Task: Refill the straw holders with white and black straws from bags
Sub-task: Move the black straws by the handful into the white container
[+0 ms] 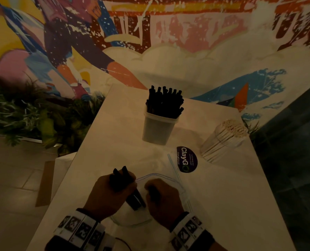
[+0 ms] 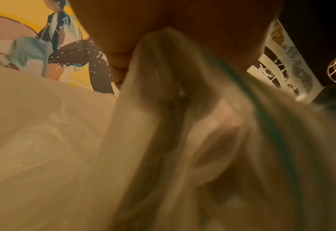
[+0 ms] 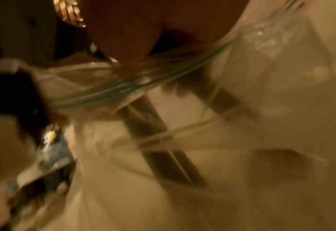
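At the far end of the counter [image 1: 223,196] a white holder [image 1: 158,130] stands packed with black straws [image 1: 164,102], so that refill looks close to done; near the right edge a second holder [image 1: 221,144] holds a full bundle of white straws [image 1: 233,128]. At the near edge lies a clear zip bag [image 1: 165,180], open and nearly emptied. The left hand [image 1: 109,194] is curled around a small bunch of black straws [image 1: 121,180] whose ends poke out past its fingers. The right hand [image 1: 164,201] is curled at the bag's mouth, just beside the left; I cannot tell whether it pinches the plastic or a straw. This last bunch is yet to go into the holder, well apart from both hands.
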Demonstrator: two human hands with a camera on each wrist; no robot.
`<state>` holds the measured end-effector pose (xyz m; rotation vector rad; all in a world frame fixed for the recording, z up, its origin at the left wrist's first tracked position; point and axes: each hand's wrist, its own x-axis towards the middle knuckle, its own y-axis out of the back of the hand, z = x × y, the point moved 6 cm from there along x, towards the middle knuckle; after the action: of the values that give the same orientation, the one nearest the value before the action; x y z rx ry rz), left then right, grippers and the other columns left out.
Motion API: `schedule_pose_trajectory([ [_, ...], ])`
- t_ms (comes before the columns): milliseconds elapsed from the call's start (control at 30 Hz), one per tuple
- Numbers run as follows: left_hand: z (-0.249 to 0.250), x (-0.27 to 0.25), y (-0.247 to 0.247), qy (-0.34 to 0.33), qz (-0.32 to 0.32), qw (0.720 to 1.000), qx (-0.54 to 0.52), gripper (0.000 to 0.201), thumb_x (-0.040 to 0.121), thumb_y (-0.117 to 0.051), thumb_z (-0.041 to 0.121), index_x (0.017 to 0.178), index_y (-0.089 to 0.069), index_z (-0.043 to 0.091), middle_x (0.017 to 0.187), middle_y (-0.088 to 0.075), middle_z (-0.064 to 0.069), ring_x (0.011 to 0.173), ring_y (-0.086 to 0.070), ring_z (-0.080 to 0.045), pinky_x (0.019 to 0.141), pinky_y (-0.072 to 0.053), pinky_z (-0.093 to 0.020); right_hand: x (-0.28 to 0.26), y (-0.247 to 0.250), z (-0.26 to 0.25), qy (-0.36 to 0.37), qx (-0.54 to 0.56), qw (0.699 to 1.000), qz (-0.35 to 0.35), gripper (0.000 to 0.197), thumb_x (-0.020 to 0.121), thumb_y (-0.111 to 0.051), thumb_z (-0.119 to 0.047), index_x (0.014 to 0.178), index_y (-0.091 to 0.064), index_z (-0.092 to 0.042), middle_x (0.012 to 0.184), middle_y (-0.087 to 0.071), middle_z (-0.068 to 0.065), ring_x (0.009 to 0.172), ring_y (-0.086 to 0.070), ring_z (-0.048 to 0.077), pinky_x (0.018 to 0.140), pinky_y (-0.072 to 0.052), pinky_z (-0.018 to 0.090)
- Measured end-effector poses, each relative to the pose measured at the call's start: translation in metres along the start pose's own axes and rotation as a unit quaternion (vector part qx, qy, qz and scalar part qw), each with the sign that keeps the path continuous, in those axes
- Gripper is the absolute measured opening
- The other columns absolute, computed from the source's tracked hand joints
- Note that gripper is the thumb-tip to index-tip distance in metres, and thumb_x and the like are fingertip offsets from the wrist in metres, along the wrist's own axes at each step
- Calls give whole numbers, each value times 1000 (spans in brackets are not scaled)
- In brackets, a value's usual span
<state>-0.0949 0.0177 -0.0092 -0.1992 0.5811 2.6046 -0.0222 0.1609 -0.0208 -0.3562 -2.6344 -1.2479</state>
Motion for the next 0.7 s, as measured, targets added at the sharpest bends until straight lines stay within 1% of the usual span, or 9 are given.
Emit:
schedule_pose_trajectory([
  [67,2,-2,-1,-10,-4,1000,17,38,78,-74,16,68,-64,52,92,-71,1,91,-66,-21,88,-53,-42,7,17,11,-93,136,984,66,11,77,-43,-28,74,-52,-30,68,-62,-2,60,-56,9,60,-51,27],
  [133,4,-3,-2,-10,-6,999,30,37,77,-74,17,75,-60,51,97,-70,-4,94,-65,-24,90,-52,-46,15,31,13,-118,221,962,112,15,78,-45,-14,70,-56,-20,65,-61,2,59,-56,10,62,-50,28],
  [233,10,-2,-4,-25,-18,998,55,26,76,-74,26,83,-60,47,99,-70,-1,95,-64,-21,91,-51,-42,20,32,11,-125,271,950,89,17,77,-48,1,78,-58,-13,71,-62,4,68,-60,15,71,-51,27],
  [267,12,-1,-6,-33,-27,997,67,18,76,-70,32,87,-62,44,94,-70,3,90,-65,-17,88,-52,-37,19,26,8,-122,278,951,57,19,78,-52,-2,84,-60,-18,78,-64,1,75,-62,14,76,-52,27],
  [333,16,0,-9,-45,-48,992,104,13,74,-52,36,84,-59,40,73,-62,12,68,-57,-6,68,-47,-24,14,10,2,-99,261,960,-8,23,82,-61,-15,101,-61,-28,95,-66,-7,90,-63,8,84,-52,25],
  [433,24,-2,-9,-51,-58,990,120,17,67,-41,30,71,-40,47,60,-49,15,54,-48,-6,54,-35,-19,11,-2,-2,-94,259,961,-23,31,83,-64,-44,111,-59,-29,106,-64,-5,96,-62,7,87,-53,29],
  [500,23,-4,-9,-45,-65,989,127,15,68,-42,33,71,-39,47,65,-53,14,62,-55,-13,57,-42,-24,13,-1,-1,-94,248,964,-9,27,82,-62,-51,103,-58,-35,100,-64,-4,91,-62,7,83,-53,30],
  [600,22,-6,-9,-33,-69,988,133,10,69,-43,35,73,-46,43,75,-61,3,74,-60,-25,70,-50,-39,16,5,-4,-84,257,963,7,15,84,-59,-37,95,-58,-27,92,-62,-6,86,-61,8,79,-53,29],
  [700,20,-5,-10,-24,-72,988,134,12,71,-46,37,78,-56,41,85,-67,-6,78,-61,-26,76,-51,-45,17,9,5,-99,286,953,34,11,83,-58,-27,90,-54,-33,93,-63,-9,86,-63,15,81,-54,35],
])
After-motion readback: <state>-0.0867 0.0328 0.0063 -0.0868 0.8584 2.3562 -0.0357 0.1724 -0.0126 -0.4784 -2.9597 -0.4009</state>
